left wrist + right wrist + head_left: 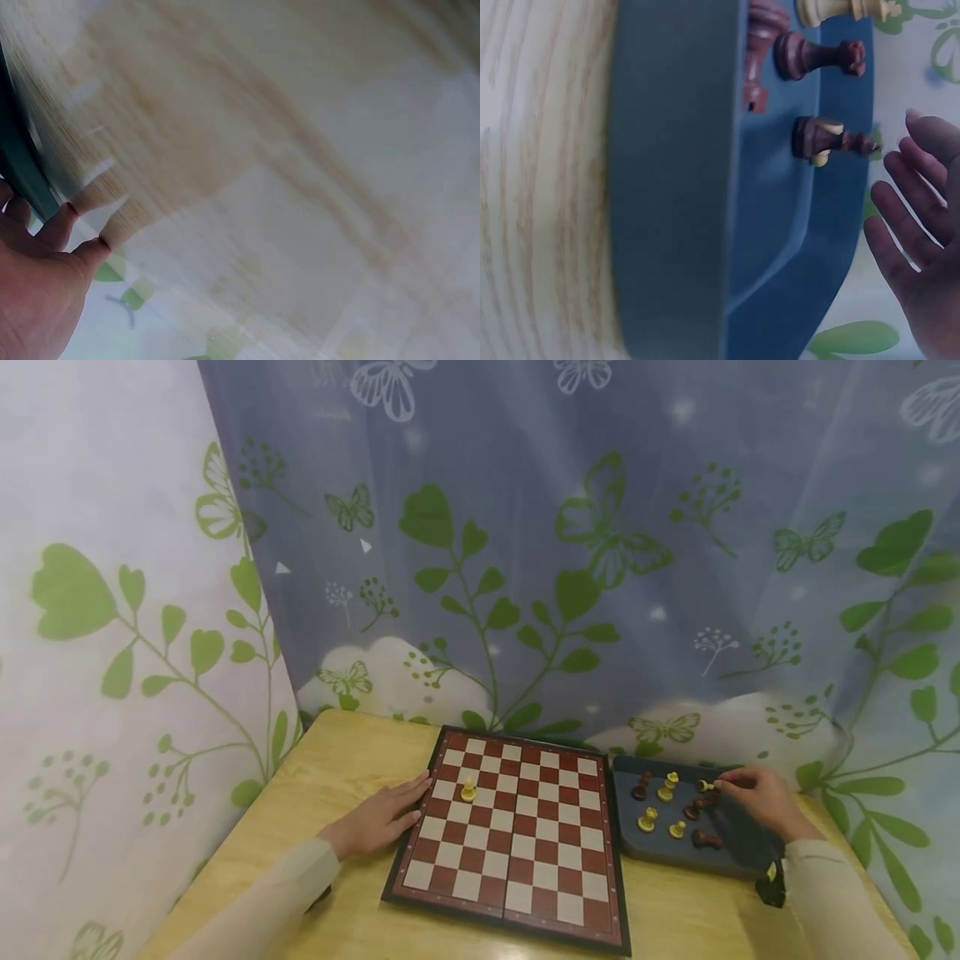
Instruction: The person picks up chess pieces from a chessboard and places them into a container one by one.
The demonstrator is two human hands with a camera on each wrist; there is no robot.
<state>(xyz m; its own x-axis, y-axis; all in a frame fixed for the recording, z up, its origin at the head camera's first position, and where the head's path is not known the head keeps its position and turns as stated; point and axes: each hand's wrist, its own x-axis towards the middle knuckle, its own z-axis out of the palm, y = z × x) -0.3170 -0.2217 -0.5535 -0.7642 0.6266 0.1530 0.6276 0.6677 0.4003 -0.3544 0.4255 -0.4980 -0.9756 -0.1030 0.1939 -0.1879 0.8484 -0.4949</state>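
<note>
A red-and-white chessboard (pixel 517 835) with a dark border lies on the table, bearing one pale yellow chess piece (pixel 468 791) on its upper left part. Fingers straight, my left hand (pixel 378 817) rests on the table, fingertips at the board's left edge. To the board's right is a dark blue tray (pixel 652 853) of chess pieces. My right hand (pixel 761 800) reaches over it, fingertips close to a small pale piece (pixel 705 786). In the right wrist view, that hand's fingers (pixel 904 217) look extended, apart from a standing dark piece (pixel 829 140) partly hiding a pale one.
The tray also holds a pale pawn (pixel 678 829), a toppled brown piece (pixel 707 839) and several other pale and brown pieces. A curtain (pixel 510 543) printed with leaves and butterflies hangs behind the wooden table (pixel 352 735).
</note>
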